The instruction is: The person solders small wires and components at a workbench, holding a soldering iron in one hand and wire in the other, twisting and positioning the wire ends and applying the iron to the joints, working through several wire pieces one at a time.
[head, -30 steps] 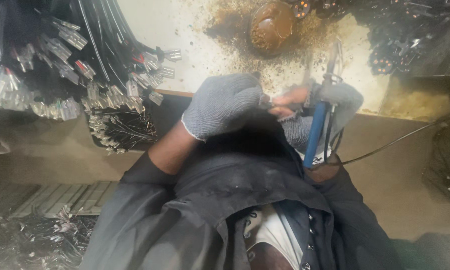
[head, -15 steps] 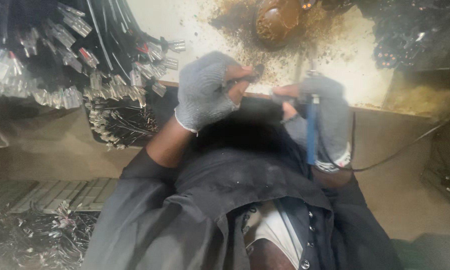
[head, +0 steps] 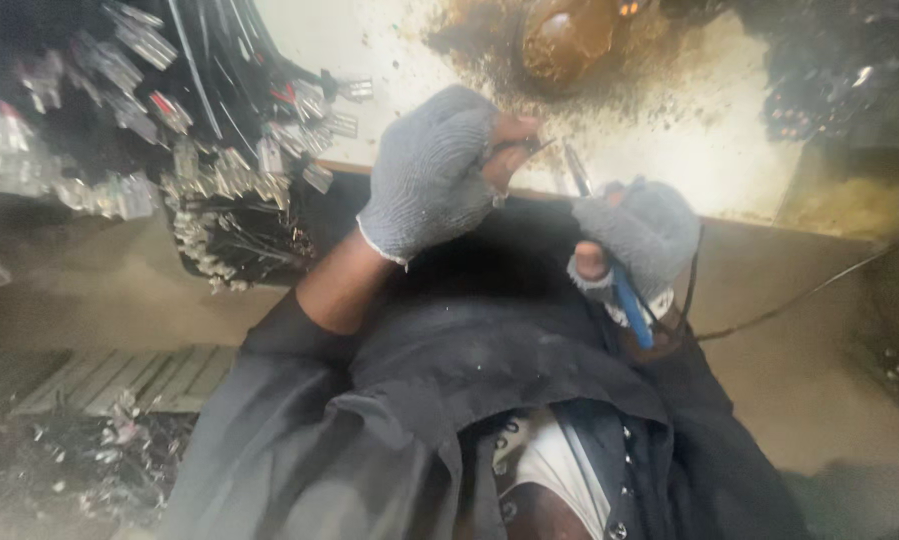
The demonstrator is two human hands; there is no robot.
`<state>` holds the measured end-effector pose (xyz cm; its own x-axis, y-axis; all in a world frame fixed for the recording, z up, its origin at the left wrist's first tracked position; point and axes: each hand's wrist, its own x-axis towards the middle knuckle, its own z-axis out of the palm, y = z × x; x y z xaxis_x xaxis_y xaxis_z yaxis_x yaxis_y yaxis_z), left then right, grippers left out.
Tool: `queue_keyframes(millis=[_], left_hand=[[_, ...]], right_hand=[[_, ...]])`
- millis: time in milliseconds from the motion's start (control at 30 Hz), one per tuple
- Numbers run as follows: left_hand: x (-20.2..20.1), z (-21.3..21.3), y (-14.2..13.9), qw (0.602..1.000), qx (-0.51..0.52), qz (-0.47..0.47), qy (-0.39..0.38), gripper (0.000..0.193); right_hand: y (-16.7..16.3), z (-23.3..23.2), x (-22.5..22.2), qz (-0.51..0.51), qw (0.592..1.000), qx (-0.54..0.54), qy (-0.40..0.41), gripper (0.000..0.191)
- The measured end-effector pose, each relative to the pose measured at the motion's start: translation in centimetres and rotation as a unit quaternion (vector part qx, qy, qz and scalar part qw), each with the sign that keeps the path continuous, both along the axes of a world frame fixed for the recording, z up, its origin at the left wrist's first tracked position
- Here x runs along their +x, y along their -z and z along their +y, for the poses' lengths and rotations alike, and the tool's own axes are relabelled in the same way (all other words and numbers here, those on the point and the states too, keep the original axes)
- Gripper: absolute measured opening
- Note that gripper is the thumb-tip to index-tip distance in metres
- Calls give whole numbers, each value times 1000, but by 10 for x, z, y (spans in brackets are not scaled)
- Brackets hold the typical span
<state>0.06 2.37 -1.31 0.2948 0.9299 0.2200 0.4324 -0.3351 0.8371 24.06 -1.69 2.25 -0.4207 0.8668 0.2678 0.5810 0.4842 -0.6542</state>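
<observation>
My left hand, in a grey fingerless knit glove, pinches a thin dark wire end between thumb and fingertips, just above the edge of the white work board. My right hand, gloved the same way, is closed around a blue-handled soldering iron; its metal tip points up toward the wire end, a short gap to the right of it. A dark cord trails from the iron off to the right. Both hands hover over my dark-clothed lap.
A bundle of black cables with clear plug connectors hangs at the left of the board. A brown, residue-caked round pot sits at the top, ringed by brown stains. Loose wire scraps lie on the floor at lower left.
My left hand rose and moved right with the wire end. My right hand dropped and turned the iron, so its tip now points up toward the wire instead of its handle hanging down.
</observation>
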Motion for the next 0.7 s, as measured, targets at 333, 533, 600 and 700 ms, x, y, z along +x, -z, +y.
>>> queue_keyframes(millis=[333,533,600,700], left_hand=[[0,1,6,999,28,5,32,30],[0,0,8,997,35,49,47,29],[0,2,8,996,49,46,54,29],[5,2,8,995,59,53,52,24]], right_hand=[[-2,-14,-11,345,731,-531,254,16],[10,-13,-4,211,878,-403,149,24],[9,-10,-3,190,899,-372,133,22],[7,0,-4,81,980,-175,42,13]])
